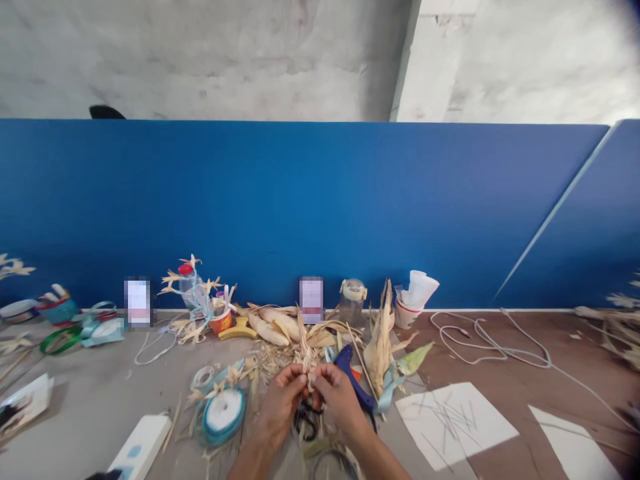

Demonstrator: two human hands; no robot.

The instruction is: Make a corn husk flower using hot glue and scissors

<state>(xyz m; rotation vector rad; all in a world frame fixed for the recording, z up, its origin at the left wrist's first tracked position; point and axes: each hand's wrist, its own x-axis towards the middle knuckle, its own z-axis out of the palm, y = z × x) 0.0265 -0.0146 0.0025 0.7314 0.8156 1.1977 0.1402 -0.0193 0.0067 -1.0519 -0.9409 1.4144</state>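
In the head view, my left hand (284, 399) and my right hand (337, 395) meet over the desk, thumbs and fingertips pinching together. Between them they grip a pale dried corn husk (304, 350), its shredded strips pointing up. My fingers hide its lower end. Black-handled scissors (306, 425) lie just beneath the hands, partly covered. Beside my right hand rests a dark blue glue gun (356, 380). A spool of teal ribbon (224, 415) lies left of my left hand, with husk flowers (231, 377) behind it. Loose husk scraps surround the hands.
Whole corn husks (273, 325) are piled behind the hands, near a phone (312, 300) and a clear jar (353, 303). White paper (456, 427) with thin sticks lies right. A power strip (140, 445) sits front left. A white cable (493, 347) and blue partition (300, 207) stretch behind.
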